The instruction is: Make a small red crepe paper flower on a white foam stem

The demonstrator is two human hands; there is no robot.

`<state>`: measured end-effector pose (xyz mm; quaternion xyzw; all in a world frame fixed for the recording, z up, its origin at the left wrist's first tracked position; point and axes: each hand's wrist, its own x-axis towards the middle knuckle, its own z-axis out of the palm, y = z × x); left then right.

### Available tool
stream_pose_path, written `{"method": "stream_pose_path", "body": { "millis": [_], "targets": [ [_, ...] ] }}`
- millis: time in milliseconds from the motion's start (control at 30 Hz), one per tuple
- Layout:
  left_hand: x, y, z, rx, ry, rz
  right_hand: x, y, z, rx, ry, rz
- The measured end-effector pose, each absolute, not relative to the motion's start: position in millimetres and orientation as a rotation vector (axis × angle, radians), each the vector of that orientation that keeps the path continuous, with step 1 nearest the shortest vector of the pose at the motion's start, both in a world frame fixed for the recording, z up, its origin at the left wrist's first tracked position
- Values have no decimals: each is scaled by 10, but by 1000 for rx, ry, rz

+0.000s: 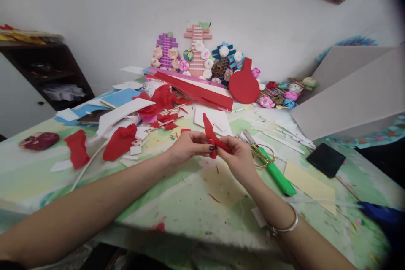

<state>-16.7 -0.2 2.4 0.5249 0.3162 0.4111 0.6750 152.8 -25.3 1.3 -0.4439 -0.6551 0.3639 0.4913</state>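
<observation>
Both hands meet over the middle of the table, pinching one red paper strip (209, 128) between them. My left hand (193, 144) is closed on the strip's left side, thumb in front. My right hand (237, 156) grips its right part, where the paper looks folded or bent. One end of the strip points upward, and a short piece hangs below the fingers. Gold-handled scissors (265, 156) and a green utility knife (280, 177) lie just right of my right hand. A white sheet (202, 117) is behind the hands.
Red paper scraps (120, 141) and a white lamp-like piece (123, 114) lie at left. A red round-bodied cutout (243, 86) leans among flower-decorated stick crafts (198, 50) at the wall. Grey board (341, 88), black square (325, 160) and cream card (310, 181) are at right.
</observation>
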Motion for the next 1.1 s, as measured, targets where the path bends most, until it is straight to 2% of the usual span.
{"method": "stream_pose_path", "body": {
  "millis": [167, 333, 1100],
  "targets": [
    [-154, -24, 26, 1227, 862, 1015, 1507, -291, 37, -989, -1495, 1019],
    [-156, -13, -7, 1175, 805, 1010, 1490, -302, 62, -961, -1395, 1157],
    [-150, -28, 0, 1128, 750, 1018, 1512, -260, 51, -1012, -1387, 1216]
  ]
}}
